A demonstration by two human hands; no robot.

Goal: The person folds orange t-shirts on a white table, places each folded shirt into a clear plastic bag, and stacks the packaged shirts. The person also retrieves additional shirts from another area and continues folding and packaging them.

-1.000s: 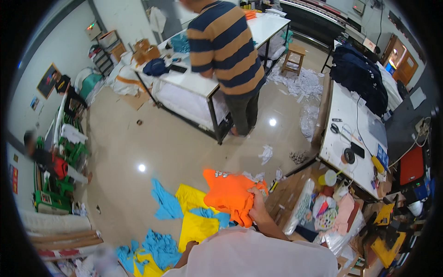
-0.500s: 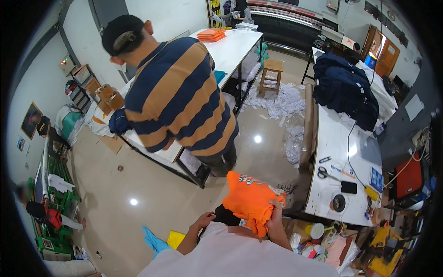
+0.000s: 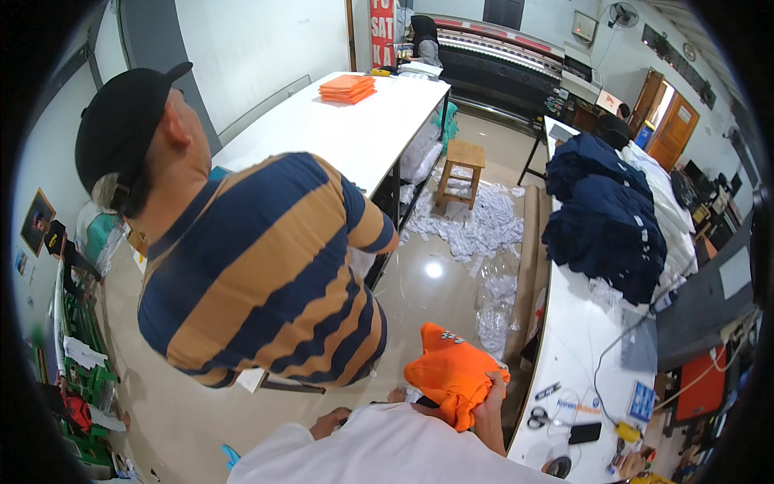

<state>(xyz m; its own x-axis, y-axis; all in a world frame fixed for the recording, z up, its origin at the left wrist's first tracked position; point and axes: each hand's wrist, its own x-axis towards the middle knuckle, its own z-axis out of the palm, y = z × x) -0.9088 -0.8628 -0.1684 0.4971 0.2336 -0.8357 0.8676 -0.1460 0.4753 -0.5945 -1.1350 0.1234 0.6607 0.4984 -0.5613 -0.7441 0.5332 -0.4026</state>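
My right hand [image 3: 492,399] grips a bunched orange garment [image 3: 455,375] with a pale print on it, held out in front of my body near the right-hand table's edge. My left hand [image 3: 329,421] is low at my front, fingers curled and partly hidden by my white top; what they hold, if anything, is unclear. Just ahead on my left, a person in a striped shirt and black cap [image 3: 258,274] leans beside a white table [image 3: 274,121]. A scrap of blue fabric [image 3: 231,454] shows at the bottom edge.
Stacked orange fabric [image 3: 347,89] lies on the far table. A stool [image 3: 465,155] stands among white scraps [image 3: 455,226]. The right-hand table [image 3: 556,355] bears navy garments [image 3: 601,242], scissors and a phone. A long roll [image 3: 524,266] lines it. Other people are at the far end and left wall.
The view has moved forward between the tables. The striped-shirt person now fills more of the left. The yellow fabric on the floor has left view. The orange garment stays in my right hand.
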